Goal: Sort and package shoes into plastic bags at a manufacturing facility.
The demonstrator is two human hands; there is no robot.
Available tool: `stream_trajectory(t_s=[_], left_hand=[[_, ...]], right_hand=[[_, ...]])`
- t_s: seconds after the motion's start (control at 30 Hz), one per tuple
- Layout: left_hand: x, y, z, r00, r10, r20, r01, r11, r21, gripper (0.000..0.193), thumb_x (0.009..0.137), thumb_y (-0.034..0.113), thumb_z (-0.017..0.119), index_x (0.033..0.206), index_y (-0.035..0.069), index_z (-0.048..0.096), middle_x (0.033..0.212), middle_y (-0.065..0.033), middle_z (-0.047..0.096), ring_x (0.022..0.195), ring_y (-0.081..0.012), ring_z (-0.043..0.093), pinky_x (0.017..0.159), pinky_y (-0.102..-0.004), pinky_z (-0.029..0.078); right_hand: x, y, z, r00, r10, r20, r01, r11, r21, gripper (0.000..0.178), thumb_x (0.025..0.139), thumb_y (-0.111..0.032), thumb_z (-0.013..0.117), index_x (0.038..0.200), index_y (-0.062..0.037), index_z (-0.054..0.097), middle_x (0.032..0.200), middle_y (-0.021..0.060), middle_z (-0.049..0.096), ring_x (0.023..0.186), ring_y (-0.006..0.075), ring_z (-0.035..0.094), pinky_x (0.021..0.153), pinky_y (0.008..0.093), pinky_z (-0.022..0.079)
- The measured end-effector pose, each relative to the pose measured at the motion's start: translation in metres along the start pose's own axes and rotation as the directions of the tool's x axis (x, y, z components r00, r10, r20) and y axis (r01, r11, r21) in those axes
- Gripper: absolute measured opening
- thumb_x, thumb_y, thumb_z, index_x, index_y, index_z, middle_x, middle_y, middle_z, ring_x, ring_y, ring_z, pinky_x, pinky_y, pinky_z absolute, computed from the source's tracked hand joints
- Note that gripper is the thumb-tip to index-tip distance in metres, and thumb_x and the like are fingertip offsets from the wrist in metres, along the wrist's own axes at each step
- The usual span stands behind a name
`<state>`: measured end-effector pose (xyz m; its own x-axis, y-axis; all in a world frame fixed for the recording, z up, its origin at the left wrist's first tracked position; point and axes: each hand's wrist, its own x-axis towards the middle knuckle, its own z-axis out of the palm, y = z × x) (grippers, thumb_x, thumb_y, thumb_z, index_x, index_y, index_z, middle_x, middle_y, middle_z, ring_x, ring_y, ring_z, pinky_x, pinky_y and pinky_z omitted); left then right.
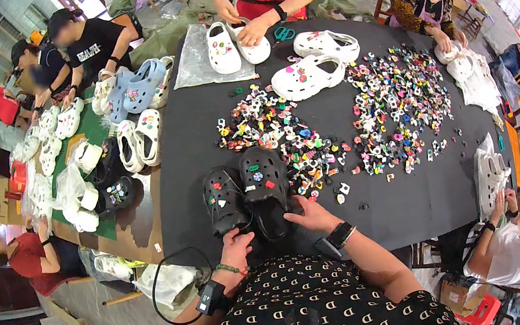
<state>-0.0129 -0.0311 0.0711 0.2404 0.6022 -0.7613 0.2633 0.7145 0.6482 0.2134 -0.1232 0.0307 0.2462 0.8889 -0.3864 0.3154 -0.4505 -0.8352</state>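
Note:
Two black clogs lie side by side at the near edge of the dark table, toes pointing away from me. The left black clog (224, 202) carries a few small charms, and the right black clog (264, 186) has red, green and blue-white ones. My left hand (236, 249) is closed with bent fingers at the heel of the left clog. At the right clog's heel, my right hand (312, 215) grips the side edge, thumb toward the opening. Loose shoe charms (306, 155) are heaped just beyond the clogs, and a wider charm pile (401, 109) spreads to the right.
Across the table a person handles a white clog (253, 44) beside teal scissors (284, 34). A white clog pair (309, 76) lies near them. Blue clogs (142, 86) and other pairs crowd the green-topped table at left. Other people work around both tables. A black cable (155, 295) loops by my left forearm.

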Motion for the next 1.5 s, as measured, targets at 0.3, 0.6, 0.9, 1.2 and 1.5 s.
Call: stream_trajectory(t_s=[0.3, 0.6, 0.9, 1.2, 1.5], left_hand=[[0.051, -0.003, 0.026, 0.903, 0.381, -0.195, -0.123, 0.667, 0.735, 0.059, 0.068, 0.047, 0.075, 0.087, -0.008, 0.064, 0.089, -0.0215, 0.066, 0.085, -0.0335, 0.064, 0.074, -0.0405, 0.048], [0.067, 0.031, -0.036, 0.525, 0.840, 0.134, -0.708, 0.344, 0.617, 0.027, 0.068, 0.012, 0.069, 0.092, 0.001, 0.064, 0.088, -0.0187, 0.066, 0.084, -0.0382, 0.061, 0.075, -0.0429, 0.048], [0.069, 0.051, -0.104, 0.610, 0.684, 0.400, -0.695, 0.219, 0.685, 0.036, 0.063, 0.015, 0.071, 0.096, 0.004, 0.064, 0.093, -0.0181, 0.064, 0.091, -0.0386, 0.058, 0.081, -0.0449, 0.046], [0.060, 0.044, -0.131, 0.510, 0.757, 0.409, -0.504, -0.123, 0.855, 0.028, 0.066, 0.007, 0.065, 0.093, 0.001, 0.059, 0.091, -0.0174, 0.062, 0.093, -0.0377, 0.057, 0.083, -0.0442, 0.045], [0.021, 0.078, -0.042, 0.676, 0.620, 0.398, -0.527, 0.030, 0.849, 0.022, 0.076, 0.023, 0.063, 0.082, 0.003, 0.055, 0.075, -0.0183, 0.063, 0.077, -0.0358, 0.062, 0.072, -0.0435, 0.049]], right_hand=[[0.007, 0.007, 0.010, 0.993, 0.008, 0.119, -0.011, 1.000, 0.029, 0.065, 0.080, -0.049, 0.063, 0.113, 0.0058, 0.049, 0.105, 0.0222, 0.059, 0.098, 0.0293, 0.059, 0.084, 0.0369, 0.046], [-0.016, -0.036, 0.042, 0.863, -0.231, 0.448, 0.241, 0.970, 0.035, 0.054, 0.085, -0.043, 0.059, 0.117, -0.0006, 0.051, 0.102, 0.0185, 0.062, 0.090, 0.0295, 0.062, 0.079, 0.0364, 0.049], [-0.041, -0.017, 0.030, 0.839, -0.191, 0.510, 0.245, 0.969, -0.041, 0.042, 0.086, -0.035, 0.058, 0.114, -0.0037, 0.056, 0.104, 0.0151, 0.064, 0.094, 0.0279, 0.062, 0.083, 0.0357, 0.049], [-0.058, 0.015, 0.037, 0.959, -0.045, 0.279, 0.091, 0.984, -0.155, 0.033, 0.082, -0.024, 0.065, 0.106, -0.0025, 0.061, 0.092, 0.0122, 0.067, 0.082, 0.0232, 0.065, 0.076, 0.0318, 0.051], [-0.054, 0.013, 0.046, 0.972, -0.062, 0.226, 0.109, 0.973, -0.205, 0.028, 0.081, -0.021, 0.064, 0.101, -0.0018, 0.061, 0.090, 0.0137, 0.066, 0.081, 0.0255, 0.065, 0.074, 0.0339, 0.052]])
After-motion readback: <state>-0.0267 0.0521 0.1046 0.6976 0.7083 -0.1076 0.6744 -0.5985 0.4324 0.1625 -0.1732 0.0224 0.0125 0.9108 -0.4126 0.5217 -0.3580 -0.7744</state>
